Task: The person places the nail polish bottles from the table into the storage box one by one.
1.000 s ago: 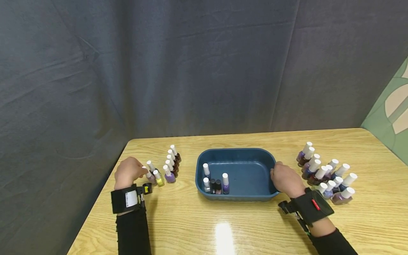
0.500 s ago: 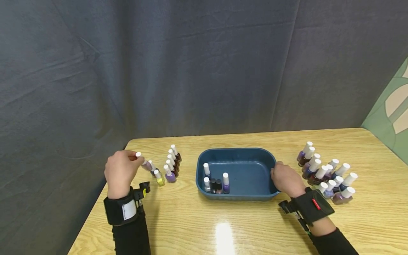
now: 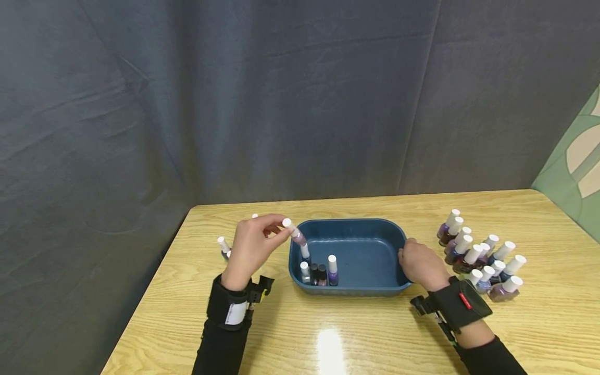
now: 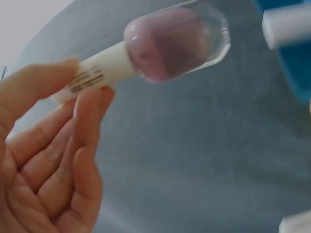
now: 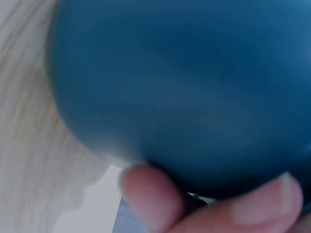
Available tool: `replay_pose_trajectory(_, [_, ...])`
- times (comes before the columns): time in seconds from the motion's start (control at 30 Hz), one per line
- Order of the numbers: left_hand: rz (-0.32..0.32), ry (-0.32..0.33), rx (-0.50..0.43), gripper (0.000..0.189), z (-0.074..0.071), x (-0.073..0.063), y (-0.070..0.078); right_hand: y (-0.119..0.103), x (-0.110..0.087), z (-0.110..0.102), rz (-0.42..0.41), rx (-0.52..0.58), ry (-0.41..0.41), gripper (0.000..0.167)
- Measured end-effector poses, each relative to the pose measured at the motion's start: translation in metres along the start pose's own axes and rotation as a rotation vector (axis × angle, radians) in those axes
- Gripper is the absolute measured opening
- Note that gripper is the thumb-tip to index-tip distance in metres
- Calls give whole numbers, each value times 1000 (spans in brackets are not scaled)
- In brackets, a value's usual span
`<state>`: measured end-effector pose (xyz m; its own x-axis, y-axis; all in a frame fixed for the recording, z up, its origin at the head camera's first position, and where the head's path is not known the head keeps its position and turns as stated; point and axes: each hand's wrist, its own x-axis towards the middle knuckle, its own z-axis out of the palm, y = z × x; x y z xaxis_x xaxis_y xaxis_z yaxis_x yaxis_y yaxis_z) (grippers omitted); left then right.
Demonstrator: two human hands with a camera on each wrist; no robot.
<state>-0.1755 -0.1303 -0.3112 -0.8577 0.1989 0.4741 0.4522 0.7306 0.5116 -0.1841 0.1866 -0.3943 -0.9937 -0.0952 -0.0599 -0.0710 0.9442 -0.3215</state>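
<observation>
In the head view my left hand pinches a nail polish bottle by its white cap, over the left end of the blue tray. The left wrist view shows mauve polish in this tilted clear bottle, with thumb and fingertips on the cap. My right hand grips the tray's right rim; in the right wrist view, thumb and finger meet at the tray's edge. Inside the tray, several bottles stand at the left, among them a purple bottle and two black-capped ones.
Many white-capped nail polish bottles stand in a cluster on the wooden table, right of the tray. Behind my left hand, a few more caps show at the left; the rest there is hidden. A dark cloth hangs behind the table.
My left hand has lifted the mauve nail polish bottle from the group at the left and carried it right, over the tray's left end. The right hand keeps its place on the rim.
</observation>
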Motion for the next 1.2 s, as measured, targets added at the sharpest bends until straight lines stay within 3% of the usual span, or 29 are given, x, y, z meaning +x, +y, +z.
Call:
replay_pose_trajectory(0.23, [122,-35,-70,18,27,1,5,1,1,0,12,2,-12,27])
replay_pose_trajectory(0.47, [209,-116,-58,16,42,4,-1,1,0,1,6,-1,-3,26])
replay_pose_trajectory(0.77, [177,-236,-28,16,54,6,-8,2,1,2,-4,-7,13,26])
replay_pose_trajectory(1.0, [102,-333,22,18,58,5,-10,1,1,1,-11,-8,20,26])
replay_pose_trajectory(1.2, [75,-389,51,17,61,4,-11,1,1,1,-6,-9,16,27])
